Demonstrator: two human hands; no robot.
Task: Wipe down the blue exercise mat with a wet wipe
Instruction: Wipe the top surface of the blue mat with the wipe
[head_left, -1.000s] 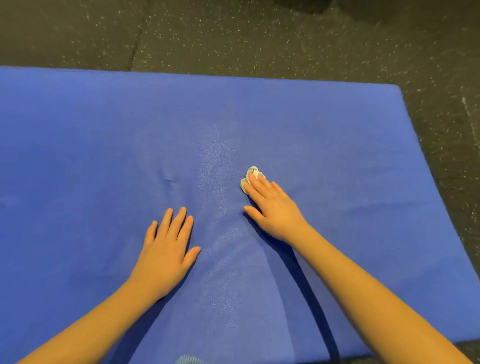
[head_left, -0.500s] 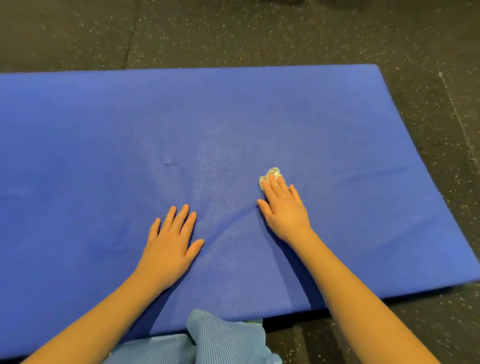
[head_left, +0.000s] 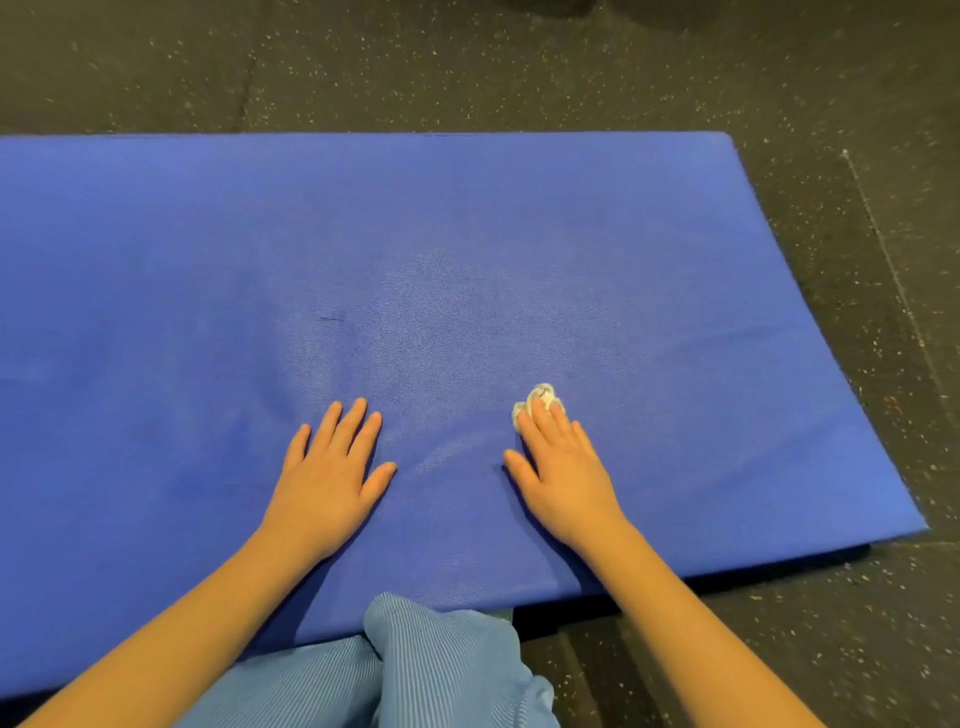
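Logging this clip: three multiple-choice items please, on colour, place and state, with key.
1. Colour of the exercise mat? A green; B blue; C red.
2. Where is the wet wipe? A under the right hand's fingertips; B at the mat's far edge; C off the mat.
3. How is the left hand? A flat on the mat, fingers straight; B clenched in a fist; C lifted off the mat.
Key: 1 B, surface plainly blue; 2 A, white wad shows there; 3 A, palm down.
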